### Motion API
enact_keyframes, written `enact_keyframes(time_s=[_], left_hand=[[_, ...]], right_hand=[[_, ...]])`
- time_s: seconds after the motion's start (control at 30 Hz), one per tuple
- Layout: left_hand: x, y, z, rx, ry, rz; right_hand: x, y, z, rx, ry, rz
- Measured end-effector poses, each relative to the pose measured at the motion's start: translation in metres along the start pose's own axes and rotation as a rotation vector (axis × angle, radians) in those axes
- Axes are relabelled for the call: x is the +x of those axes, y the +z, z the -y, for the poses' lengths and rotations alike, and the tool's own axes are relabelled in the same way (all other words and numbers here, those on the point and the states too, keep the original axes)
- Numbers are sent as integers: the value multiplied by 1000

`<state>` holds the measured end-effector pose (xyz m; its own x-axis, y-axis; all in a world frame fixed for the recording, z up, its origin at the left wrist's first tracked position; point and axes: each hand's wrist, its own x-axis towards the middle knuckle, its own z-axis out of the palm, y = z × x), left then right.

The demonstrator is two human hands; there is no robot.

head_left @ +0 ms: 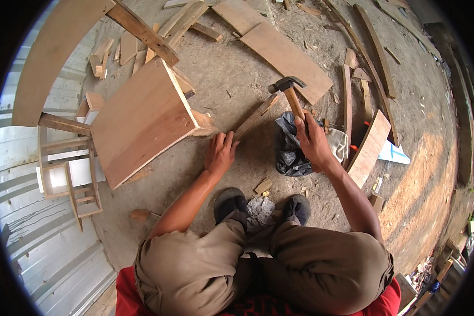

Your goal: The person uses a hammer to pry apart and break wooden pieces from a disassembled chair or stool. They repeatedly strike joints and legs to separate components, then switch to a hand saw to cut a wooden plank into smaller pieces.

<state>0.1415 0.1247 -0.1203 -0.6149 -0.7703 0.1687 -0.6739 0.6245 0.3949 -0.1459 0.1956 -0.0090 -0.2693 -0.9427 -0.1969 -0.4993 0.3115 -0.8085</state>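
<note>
- Over the concrete floor [216, 79], the right hand [313, 142] grasped the handle of a claw hammer [292, 97], fingers wrapped round the wood; the steel head stood uppermost, face to the left, claw to the right.
- Near the closest corner of a plywood piece [142, 118], the left hand [221, 154] had its fingers curled around the lower end of a thin wooden strip [255, 117]; how hard they squeezed could not be told.
- The strip ran between the hands, slanting away from the person, its far end apart from the hammer.
- Good handling seemed to call for a firm but unlocked right grip, well back on the handle, so that the head's weight did the work; the butt was hidden, so any spare length could not be judged.
- The left fingers were best kept at the strip's near end, clear of the hammer face.
- A black plastic bag [287, 158] sat just beside the right hand; the strip would have wanted firmer backing than that soft heap.
</note>
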Motion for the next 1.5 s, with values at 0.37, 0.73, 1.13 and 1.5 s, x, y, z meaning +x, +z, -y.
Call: enact_keyframes(time_s=[0.37, 0.73, 1.13, 1.5], left_hand=[[-2, 2, 1, 64, -9, 16], [-5, 1, -3, -23, -1, 27], [1, 2, -3, -31, 15, 31], [4, 3, -7, -52, 22, 35]], right_hand=[[12, 3, -8, 166, 41, -112], [-15, 22, -17, -63, -35, 27], [-27, 18, -7, -250, -54, 3], [-32, 9, -10, -227, -74, 9]])
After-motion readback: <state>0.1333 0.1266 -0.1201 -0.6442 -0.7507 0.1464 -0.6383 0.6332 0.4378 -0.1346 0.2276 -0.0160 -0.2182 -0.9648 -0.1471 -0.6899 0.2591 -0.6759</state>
